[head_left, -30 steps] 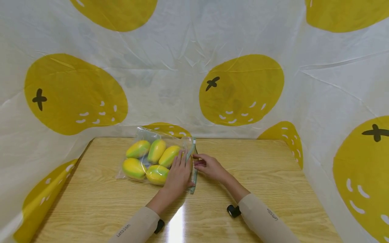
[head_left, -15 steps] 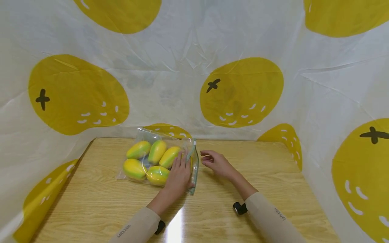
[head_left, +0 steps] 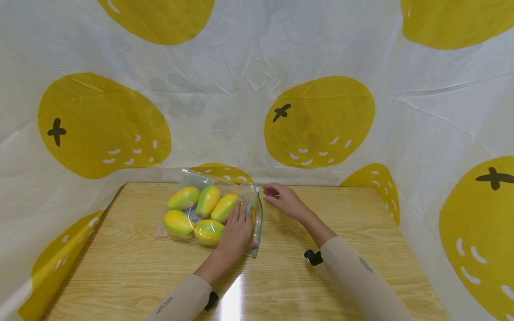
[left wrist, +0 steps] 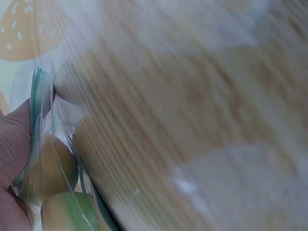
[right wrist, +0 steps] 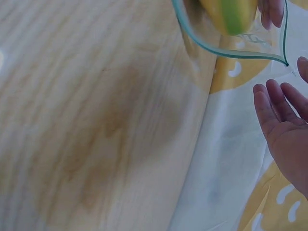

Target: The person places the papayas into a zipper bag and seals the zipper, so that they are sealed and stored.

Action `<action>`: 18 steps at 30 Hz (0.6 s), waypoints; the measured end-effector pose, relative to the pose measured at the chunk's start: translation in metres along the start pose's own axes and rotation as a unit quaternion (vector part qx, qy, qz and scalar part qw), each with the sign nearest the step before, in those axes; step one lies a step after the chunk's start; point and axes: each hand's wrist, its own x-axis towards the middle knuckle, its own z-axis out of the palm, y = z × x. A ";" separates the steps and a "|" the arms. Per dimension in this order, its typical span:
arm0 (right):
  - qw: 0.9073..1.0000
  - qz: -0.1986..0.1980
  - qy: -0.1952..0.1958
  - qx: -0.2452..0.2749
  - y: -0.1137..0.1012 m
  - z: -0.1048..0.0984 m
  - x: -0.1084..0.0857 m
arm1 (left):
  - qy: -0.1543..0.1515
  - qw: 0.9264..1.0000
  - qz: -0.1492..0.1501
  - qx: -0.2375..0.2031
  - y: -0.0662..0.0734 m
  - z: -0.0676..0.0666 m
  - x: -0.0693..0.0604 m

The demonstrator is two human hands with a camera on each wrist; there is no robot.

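Note:
A clear zip bag point(head_left: 202, 178) with a green zip edge point(head_left: 260, 223) lies on the table, holding several yellow-green mangoes point(head_left: 178, 224). My left hand point(head_left: 237, 232) rests on the bag's right part, fingers straight, partly covering the fruit beneath. In the left wrist view, part of that hand point(left wrist: 14, 144) shows beside the green edge. A small white slider point(head_left: 257, 189) sits at the far end of the zip. Just right of it is my right hand point(head_left: 283, 200), fingers loosely bent, apart from the bag. The right wrist view shows the bag mouth gaping near that hand point(right wrist: 284, 125).
The wooden table point(head_left: 341, 232) extends to the right and front of the bag. A white cloth point(head_left: 225, 129) printed with large yellow fruits hangs behind and at both sides. Black wrist cameras point(head_left: 313, 257) sit on both sleeves.
My right hand has come off the bag's zip edge, moved right, then shifted farther back toward the slider end. The left hand and the bag stay nearly still.

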 end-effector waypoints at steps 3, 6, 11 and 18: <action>1.000 0.002 0.003 -0.002 -0.003 0.001 0.006 | 0.003 1.000 0.002 -0.001 0.000 -0.001 -0.001; 1.000 0.008 0.004 -0.009 -0.006 0.001 0.013 | 0.009 1.000 0.005 0.007 0.000 0.000 -0.001; 0.999 0.019 0.006 -0.034 -0.012 0.002 0.020 | 0.015 1.000 0.010 0.022 -0.001 0.001 -0.001; 0.999 0.031 0.003 -0.011 -0.011 0.006 0.027 | 0.014 0.999 0.014 0.027 -0.001 0.002 -0.001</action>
